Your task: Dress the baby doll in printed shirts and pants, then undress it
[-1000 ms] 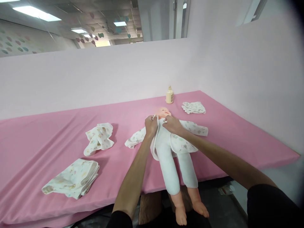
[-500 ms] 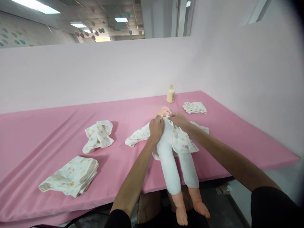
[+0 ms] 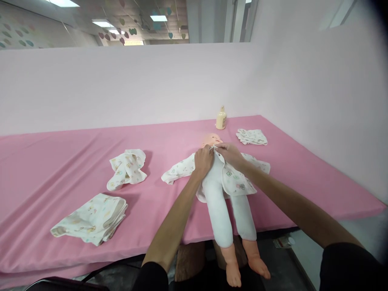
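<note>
A doll with a white cloth body and flesh-toned plastic head and feet lies on its back on a table spread with a pink cloth, its head toward the far side and its lower legs hanging past the near edge. A white cotton jacket with small printed figures lies around the doll's upper body, its front open, with one sleeve stretched out to the left and the other to the right.

The person's left hand has its fingers closed on the jacket at the neckline, and the right hand pinches the neckline just beside it. The fingertips nearly meet below the doll's chin, a bit of white fabric showing between them. The grip is thus at the jacket's far end; its right front panel falls nearer, below the right hand.

Beyond the head stands a cream pump bottle, with a folded white printed cloth to its right. Well to the left lie a crumpled white printed cloth and, nearer, a folded cream printed cloth.
</note>
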Demonstrator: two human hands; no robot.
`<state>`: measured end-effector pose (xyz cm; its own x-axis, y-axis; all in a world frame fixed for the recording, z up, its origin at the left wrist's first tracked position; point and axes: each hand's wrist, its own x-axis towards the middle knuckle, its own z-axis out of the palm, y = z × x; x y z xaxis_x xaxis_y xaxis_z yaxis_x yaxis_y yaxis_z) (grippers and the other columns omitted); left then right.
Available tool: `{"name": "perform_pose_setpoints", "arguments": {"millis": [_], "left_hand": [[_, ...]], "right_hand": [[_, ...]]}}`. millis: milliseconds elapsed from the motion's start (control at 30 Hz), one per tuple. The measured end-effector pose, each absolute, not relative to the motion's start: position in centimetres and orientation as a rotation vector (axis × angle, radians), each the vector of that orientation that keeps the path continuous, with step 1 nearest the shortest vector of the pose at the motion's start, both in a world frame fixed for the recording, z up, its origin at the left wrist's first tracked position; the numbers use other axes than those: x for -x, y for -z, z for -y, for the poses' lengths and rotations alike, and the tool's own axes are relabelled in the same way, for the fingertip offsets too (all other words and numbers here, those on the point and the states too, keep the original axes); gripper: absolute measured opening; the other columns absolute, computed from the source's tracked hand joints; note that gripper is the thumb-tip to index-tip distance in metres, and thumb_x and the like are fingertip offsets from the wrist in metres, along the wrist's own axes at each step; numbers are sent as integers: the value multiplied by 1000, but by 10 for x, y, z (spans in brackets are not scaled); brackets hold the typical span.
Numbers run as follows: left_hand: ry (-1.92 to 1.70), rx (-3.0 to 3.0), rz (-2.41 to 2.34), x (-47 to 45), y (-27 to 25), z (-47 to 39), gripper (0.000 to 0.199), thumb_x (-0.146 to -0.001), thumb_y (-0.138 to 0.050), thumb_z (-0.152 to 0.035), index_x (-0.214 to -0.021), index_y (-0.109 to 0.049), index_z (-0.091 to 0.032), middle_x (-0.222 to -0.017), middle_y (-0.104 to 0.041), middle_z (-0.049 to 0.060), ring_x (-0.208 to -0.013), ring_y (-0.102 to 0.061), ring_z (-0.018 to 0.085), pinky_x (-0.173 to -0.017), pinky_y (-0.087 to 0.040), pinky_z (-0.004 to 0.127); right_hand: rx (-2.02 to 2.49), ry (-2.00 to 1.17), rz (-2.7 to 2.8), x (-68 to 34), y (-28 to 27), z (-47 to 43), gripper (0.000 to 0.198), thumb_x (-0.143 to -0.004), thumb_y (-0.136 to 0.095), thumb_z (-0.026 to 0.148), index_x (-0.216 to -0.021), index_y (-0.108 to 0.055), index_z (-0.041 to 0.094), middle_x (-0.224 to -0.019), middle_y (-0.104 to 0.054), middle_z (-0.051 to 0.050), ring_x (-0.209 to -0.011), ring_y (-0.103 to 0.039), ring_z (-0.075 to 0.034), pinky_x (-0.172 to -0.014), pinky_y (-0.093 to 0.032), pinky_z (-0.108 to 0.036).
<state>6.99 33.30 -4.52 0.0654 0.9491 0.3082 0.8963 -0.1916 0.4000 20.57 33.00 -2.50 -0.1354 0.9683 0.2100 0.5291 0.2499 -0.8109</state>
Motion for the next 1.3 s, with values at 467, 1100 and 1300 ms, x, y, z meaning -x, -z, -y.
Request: {"name": "perform_pose_setpoints", "arguments": {"millis": [467,1100,1300], "left_hand": [[-843,-2210,-1870,-68,50,-333,24,-102,-36,-26,-100,-59,-20,-98,-72,9,-92,-64,24,-72,-35,32],[-917,-2050,-1867,-68,50,-336,29,-100,-36,-30,-80,-54,-20,-88,-70,8,-83,-64,22,-66,-32,31],[-839,-2149,-1900,-68,49,-335,27,-102,-35,-27,-93,-59,-20,-100,-71,10,-96,-64,24,-73,-36,32]], "right_hand": [[1184,-306,1931,-197,44,-329,25,-93,-44,19,-78,-65,21,-89,-69,-6,-96,-61,-22,-89,-46,-35],[1034,-214,1944,-196,63,-330,32,-94,-43,15,-103,-73,21,-117,-72,-9,-114,-64,-22,-104,-48,-37],[1053,-492,1764,-198,54,-328,24,-90,-55,18,-105,-73,21,-117,-74,-7,-112,-67,-22,-103,-50,-39]]}}
